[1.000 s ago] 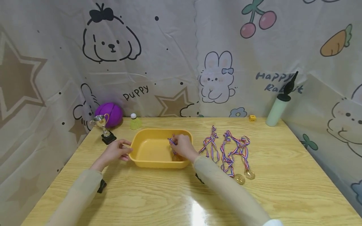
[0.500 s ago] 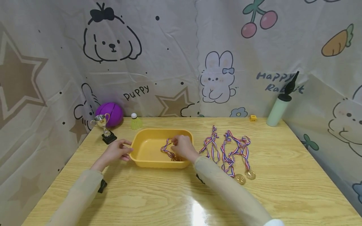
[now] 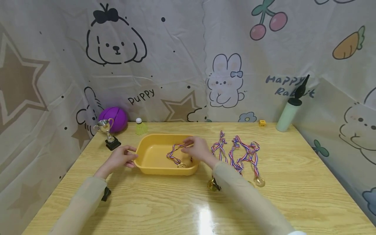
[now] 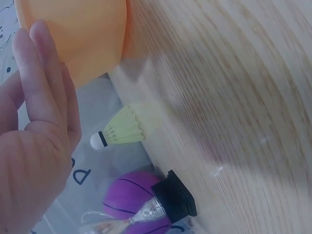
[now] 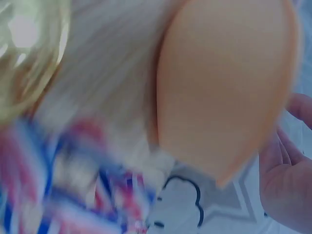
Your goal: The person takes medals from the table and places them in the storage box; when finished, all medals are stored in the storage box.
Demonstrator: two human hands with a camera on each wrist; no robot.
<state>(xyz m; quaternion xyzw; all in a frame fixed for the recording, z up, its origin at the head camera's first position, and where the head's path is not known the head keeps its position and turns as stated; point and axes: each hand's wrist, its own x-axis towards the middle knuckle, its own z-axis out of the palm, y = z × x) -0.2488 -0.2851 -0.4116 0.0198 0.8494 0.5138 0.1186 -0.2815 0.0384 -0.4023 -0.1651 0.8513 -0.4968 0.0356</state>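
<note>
One medal (image 3: 182, 165) at the tub's (image 3: 164, 171) four o'clock looks light, ribbon (image 3: 177, 161) soft to pinch, right hand's (image 3: 199, 150) fingers apart, left hand's (image 3: 121, 157) straight.

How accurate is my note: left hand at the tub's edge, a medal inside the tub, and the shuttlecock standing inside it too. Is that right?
Not quite: the shuttlecock isn't inside the tub. The head view shows it standing on the table behind the tub. The left hand at the tub's edge and a medal inside are right.
</note>
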